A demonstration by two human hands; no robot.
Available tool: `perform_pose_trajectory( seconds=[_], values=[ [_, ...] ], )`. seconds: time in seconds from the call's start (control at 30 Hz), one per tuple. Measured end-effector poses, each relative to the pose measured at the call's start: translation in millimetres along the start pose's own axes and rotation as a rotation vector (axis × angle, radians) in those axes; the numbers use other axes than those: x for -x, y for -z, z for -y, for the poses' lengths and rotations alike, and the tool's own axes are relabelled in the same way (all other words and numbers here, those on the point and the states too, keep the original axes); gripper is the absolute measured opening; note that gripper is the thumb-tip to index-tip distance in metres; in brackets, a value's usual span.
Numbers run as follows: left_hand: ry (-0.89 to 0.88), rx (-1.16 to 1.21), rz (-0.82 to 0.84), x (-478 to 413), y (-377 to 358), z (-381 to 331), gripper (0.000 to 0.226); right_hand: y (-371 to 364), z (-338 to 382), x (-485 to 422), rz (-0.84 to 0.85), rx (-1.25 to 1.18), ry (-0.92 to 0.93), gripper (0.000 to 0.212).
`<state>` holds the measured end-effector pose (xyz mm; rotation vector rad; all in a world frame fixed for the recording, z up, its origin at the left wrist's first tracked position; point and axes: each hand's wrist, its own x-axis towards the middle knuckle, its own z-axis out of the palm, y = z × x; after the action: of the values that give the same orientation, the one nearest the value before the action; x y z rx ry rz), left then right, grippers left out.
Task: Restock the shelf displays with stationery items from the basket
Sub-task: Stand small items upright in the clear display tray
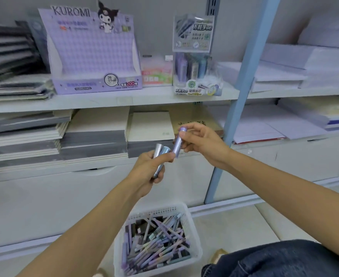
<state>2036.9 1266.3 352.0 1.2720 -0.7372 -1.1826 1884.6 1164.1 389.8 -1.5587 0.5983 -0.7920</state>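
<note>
Head view
Left hand: the left hand point(154, 168) is curled round two tubes point(161, 154), one silver and one pale blue. Their tops stick up above the fingers and the silver one's tail shows below the palm.
Right hand: the right hand point(202, 142) pinches a purple tube point(178, 141) between thumb and fingertips near its upper end. The lower tip almost meets the left thumb.
Stock: the basket point(195, 236) sits on the floor below and between the hands, heaped with a criss-cross tangle of pens and tubes point(156, 242).
Target, likely: the clear display point(194, 66), on the shelf point(104, 99) above the right hand, already has similar tubes standing upright in it. The purple box point(92, 56), above and left of the left hand, looks empty.
Weight: I'd judge each tube very light, so one hand can easily carry several.
Stiffness: rigid plastic, by the look; it should not bend in a pinch.
Surface: smooth and glossy, round, so apt to slip or roll if held loosely.
Fragility: probably sturdy, though a cap could pop off if dropped.
Where to hold: mid-body or just under the cap, leaving the lower end free to drop into a slot.
Watch for: the bundle in the left hand fanning apart.
</note>
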Motion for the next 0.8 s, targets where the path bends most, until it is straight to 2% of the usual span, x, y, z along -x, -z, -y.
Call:
perform_pose_trajectory(
  seconds=[0.1, 0.23, 0.37, 0.43, 0.6, 0.8],
  values=[
    [-0.064, -0.054, -0.012, 2, -11, -29, 0.023, 4, 27, -2, -0.031, -0.017, 0.075, 0.019],
    [-0.155, -0.062, 0.018, 3, -25, -72, 0.018, 17, 72, -11, -0.077, 0.036, 0.206, 0.012],
    [-0.230, -0.016, 0.075, 1, -37, -110, 0.022, 42, 119, -26, -0.244, 0.057, 0.354, 0.003],
    [-0.235, -0.005, 0.112, -2, -43, -125, 0.022, 57, 136, -37, -0.366, 0.102, 0.397, 0.006],
    [-0.239, 0.012, 0.171, -13, -51, -142, 0.018, 87, 147, -70, -0.569, 0.292, 0.386, 0.013],
    [-0.257, 0.033, 0.165, -28, -54, -148, 0.019, 99, 136, -100, -0.601, 0.452, 0.346, 0.015]
  ],
)
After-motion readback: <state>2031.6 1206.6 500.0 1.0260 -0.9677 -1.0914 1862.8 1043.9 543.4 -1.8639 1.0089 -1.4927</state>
